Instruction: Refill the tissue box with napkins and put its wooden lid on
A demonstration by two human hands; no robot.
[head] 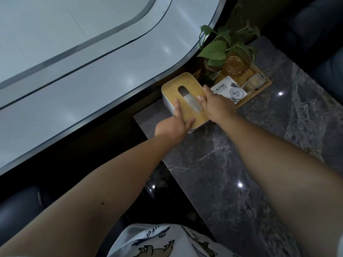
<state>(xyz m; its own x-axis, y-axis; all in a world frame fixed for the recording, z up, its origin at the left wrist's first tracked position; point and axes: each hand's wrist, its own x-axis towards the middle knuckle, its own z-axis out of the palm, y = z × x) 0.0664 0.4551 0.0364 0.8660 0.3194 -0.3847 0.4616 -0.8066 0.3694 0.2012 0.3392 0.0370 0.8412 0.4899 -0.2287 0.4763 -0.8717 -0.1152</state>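
Note:
A white tissue box (168,102) stands at the far left corner of a dark marble table (232,164). Its wooden lid (182,81) sits on top, and pale napkins show through the long oval slot (189,98). My left hand (172,127) lies on the lid's near left end, with straight fingers spread across the wood. My right hand (216,106) rests on the lid's right edge; its thumb and a finger touch the wood.
A wooden tray (259,88) just right of the box holds a potted green plant (215,51), an amber glass dish (236,64), a white printed card (229,89) and a small clear holder (254,82). A curved glass wall runs along the left.

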